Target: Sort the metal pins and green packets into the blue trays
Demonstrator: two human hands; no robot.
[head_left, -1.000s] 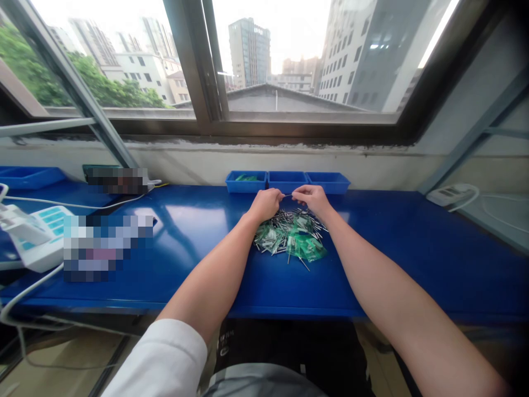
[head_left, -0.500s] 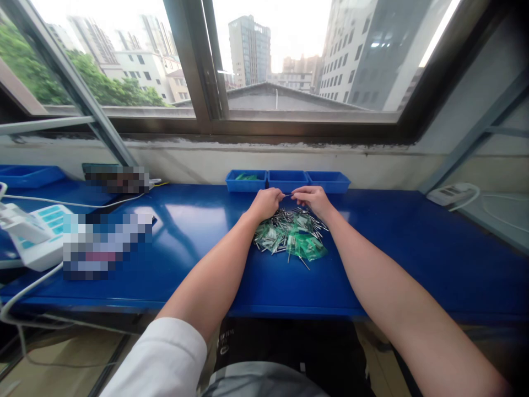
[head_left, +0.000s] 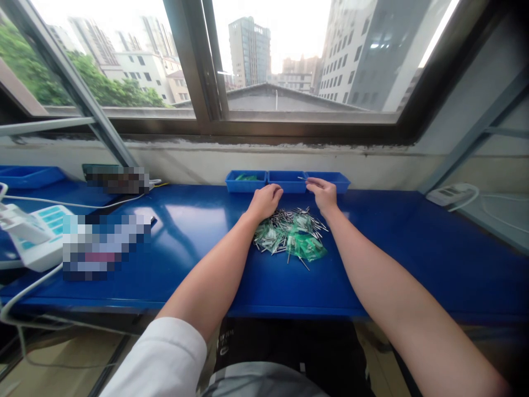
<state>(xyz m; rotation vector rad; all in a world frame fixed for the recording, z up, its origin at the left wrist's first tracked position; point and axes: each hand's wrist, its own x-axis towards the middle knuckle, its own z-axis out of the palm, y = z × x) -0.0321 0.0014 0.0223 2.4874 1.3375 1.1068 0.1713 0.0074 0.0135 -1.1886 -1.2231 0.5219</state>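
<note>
A thin metal pin (head_left: pixel 302 178) is pinched at the fingertips of my right hand (head_left: pixel 324 194), in front of the middle and right blue bins. My left hand (head_left: pixel 265 202) is closed just above the left side of the pile; whatever its fingers hold, if anything, is hidden. Below both hands lies a heap of short metal pins (head_left: pixel 285 218), with crumpled green plastic bags (head_left: pixel 306 245) on its near side. A few pins stick out toward me from the heap.
Along the wall stand a left blue bin (head_left: pixel 231 184) with green bags inside, a middle bin (head_left: pixel 285 187) and a right bin (head_left: pixel 344 184). White scales (head_left: pixel 37 242) and a cable are at the left. A power strip (head_left: pixel 448 194) sits at the right of the blue table (head_left: pixel 413 253).
My right hand has moved up and right, away from my left hand, carrying the pin toward the bins. My left hand has stayed nearly in place; the heap looks the same.
</note>
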